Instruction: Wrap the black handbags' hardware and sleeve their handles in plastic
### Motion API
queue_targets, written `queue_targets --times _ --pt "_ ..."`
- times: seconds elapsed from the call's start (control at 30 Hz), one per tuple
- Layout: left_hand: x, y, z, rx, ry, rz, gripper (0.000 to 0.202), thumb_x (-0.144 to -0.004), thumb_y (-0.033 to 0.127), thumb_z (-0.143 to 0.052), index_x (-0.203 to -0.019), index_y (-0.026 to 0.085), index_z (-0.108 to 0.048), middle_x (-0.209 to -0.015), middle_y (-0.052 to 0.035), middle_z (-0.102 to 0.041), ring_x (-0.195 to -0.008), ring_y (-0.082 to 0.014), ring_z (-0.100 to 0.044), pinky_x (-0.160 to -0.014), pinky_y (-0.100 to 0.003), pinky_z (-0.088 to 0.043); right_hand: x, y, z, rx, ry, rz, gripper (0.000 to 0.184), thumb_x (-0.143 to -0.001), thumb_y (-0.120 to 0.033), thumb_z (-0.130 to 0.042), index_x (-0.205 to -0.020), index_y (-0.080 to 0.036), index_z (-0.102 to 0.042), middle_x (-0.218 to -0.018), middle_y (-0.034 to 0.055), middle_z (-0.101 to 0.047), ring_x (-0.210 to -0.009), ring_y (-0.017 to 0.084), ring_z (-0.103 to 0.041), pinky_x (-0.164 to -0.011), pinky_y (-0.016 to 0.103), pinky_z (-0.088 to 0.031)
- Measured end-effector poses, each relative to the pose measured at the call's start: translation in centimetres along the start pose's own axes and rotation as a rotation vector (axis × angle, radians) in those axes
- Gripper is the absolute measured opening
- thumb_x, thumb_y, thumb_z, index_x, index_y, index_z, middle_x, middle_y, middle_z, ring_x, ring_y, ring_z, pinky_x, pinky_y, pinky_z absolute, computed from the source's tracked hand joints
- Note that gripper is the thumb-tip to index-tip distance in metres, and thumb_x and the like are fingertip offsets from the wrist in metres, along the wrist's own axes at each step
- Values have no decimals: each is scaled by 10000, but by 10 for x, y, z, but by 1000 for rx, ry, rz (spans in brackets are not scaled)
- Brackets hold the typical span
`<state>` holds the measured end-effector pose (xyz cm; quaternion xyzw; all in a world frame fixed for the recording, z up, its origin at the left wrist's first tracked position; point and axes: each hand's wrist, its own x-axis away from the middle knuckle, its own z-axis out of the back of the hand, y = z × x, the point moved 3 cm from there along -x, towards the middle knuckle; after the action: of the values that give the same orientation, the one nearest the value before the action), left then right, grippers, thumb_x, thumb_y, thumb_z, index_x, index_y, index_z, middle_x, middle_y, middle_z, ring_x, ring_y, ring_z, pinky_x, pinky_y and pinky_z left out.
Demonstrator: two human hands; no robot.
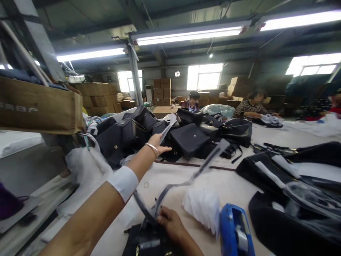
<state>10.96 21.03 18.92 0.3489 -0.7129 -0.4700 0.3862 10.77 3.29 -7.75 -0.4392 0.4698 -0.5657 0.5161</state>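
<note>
My left hand point(156, 145) reaches out over a pile of black bags point(190, 138), its thumb stuck out to the side. A thin white strip point(168, 128) rises from its fingers, which are partly hidden. Low in the view, my right hand point(170, 221) has its fingers closed at the base of a strap point(183, 184). This strap is covered in cloudy plastic, and its upper end stands up blurred. Below the hand is a small black bag point(149, 241) with gold-coloured fittings, cut off by the bottom edge.
A stack of white sheets point(203, 209) lies beside a blue tape dispenser point(236, 227). More black bags point(290, 185) lie at the right. A brown carton point(39, 105) juts in at the left. Two co-workers point(253, 105) sit across the table, with another partly visible at the far right.
</note>
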Motion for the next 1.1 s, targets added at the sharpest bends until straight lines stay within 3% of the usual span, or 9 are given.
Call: queue_targets --times 0.13,0.27,0.37,0.57,0.67,0.77,0.93,1.03,1.1 --pt "38 -74 59 -178 -25 56 191 -925 241 -462 -949 93 -580 -898 -100 -681 -785 -162 -674 -713 -303 -554 1 -1 2 -43 25 8 59 -719 -239 -529 -683 -192 -526 -664 -41 -506 -686 156 -482 -668 262 -365" --pt "99 -143 136 -486 50 0 259 -881 377 -478 -788 154 -572 -594 19 -606 -436 -104 -545 -417 -197 -379 2 -3 3 -78 10 -3 110 -743 -291 -535 -688 -195 -529 -659 -40 -492 -659 147 -470 -651 252 -379" --pt "135 -187 168 -679 30 37 356 -831 460 -517 -620 177 -566 -472 45 -531 -358 -111 -459 -385 -220 -288 1 -4 1 -73 -8 -43 139 -767 -330 -515 -713 -202 -517 -616 -49 -454 -571 131 -444 -551 231 -365" --pt "132 -205 154 -720 30 -174 218 -849 394 -502 -854 199 -600 -770 13 -599 -751 -165 -559 -699 -264 -419 6 -14 -1 104 77 -49 177 -868 -341 -420 -799 -216 -524 -585 -50 -461 -520 146 -471 -523 248 -369" --pt "114 -204 135 -658 -72 -160 229 -844 335 -483 -983 187 -589 -650 44 -573 -578 -137 -546 -580 -242 -416 14 -23 4 240 153 -12 175 -889 -325 -416 -818 -225 -540 -667 -14 -554 -631 181 -531 -624 285 -383" --pt "99 -207 129 -635 -135 -139 210 -845 327 -468 -910 175 -598 -522 69 -518 -439 -114 -487 -482 -222 -376 19 -28 13 341 214 -9 141 -870 -302 -452 -809 -222 -551 -781 29 -611 -772 219 -563 -722 318 -383" --pt "78 -216 145 -729 40 -153 162 -851 270 -436 -803 176 -559 -484 49 -491 -474 -152 -514 -545 -261 -415 22 -28 18 427 240 -54 166 -860 -294 -460 -740 -213 -542 -753 49 -627 -772 236 -575 -722 329 -375" --pt "85 -216 149 -774 143 -210 225 -815 258 -513 -1007 151 -564 -869 -77 -638 -802 -222 -625 -795 -346 -459 24 -30 16 445 224 -71 187 -858 -301 -462 -712 -211 -538 -704 39 -622 -714 228 -573 -677 317 -368" --pt "99 -213 145 -759 188 -268 449 -857 288 -468 -1281 152 -413 -1256 -150 -511 -1062 -243 -564 -985 -393 -377 25 -33 16 427 209 -69 190 -855 -301 -458 -719 -206 -550 -722 40 -632 -732 226 -581 -683 310 -380"
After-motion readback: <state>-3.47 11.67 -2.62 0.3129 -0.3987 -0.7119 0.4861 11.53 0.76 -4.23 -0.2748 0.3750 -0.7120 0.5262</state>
